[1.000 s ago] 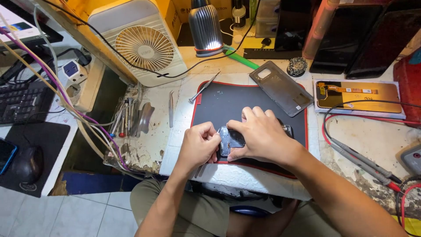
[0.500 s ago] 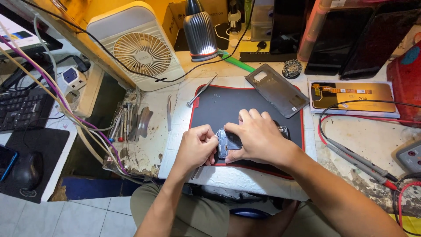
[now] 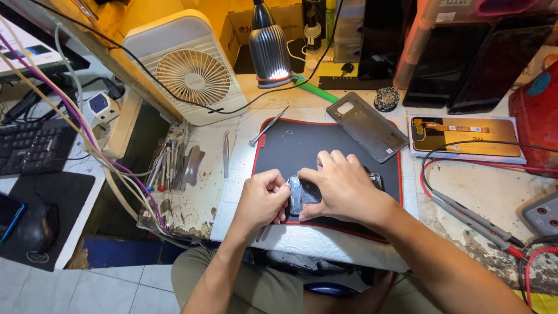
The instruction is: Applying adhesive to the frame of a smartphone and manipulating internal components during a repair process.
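An opened phone point(image 3: 303, 196) lies on a black mat with red edging point(image 3: 302, 142) at the bench's front. My right hand point(image 3: 340, 186) lies flat over the phone, pressing it down and hiding most of it. My left hand point(image 3: 263, 197) is curled in a fist at the phone's left end, pinching a thin tool whose tip I cannot make out. A grey phone back cover point(image 3: 366, 126) rests at the mat's far right corner. A screwdriver point(image 3: 268, 125) lies across the mat's far left corner.
A white fan point(image 3: 195, 72) and a desk lamp point(image 3: 270, 52) stand at the back. Several metal tools point(image 3: 174, 166) lie left of the mat. A phone screen point(image 3: 465, 136), multimeter probes point(image 3: 471, 218) and a meter point(image 3: 540, 214) are on the right. Keyboard point(image 3: 32, 145) and mouse point(image 3: 38, 224) sit far left.
Both hands stay on the phone with only slight finger shifts. The view has tilted a little, so the bench sits lower in frame.
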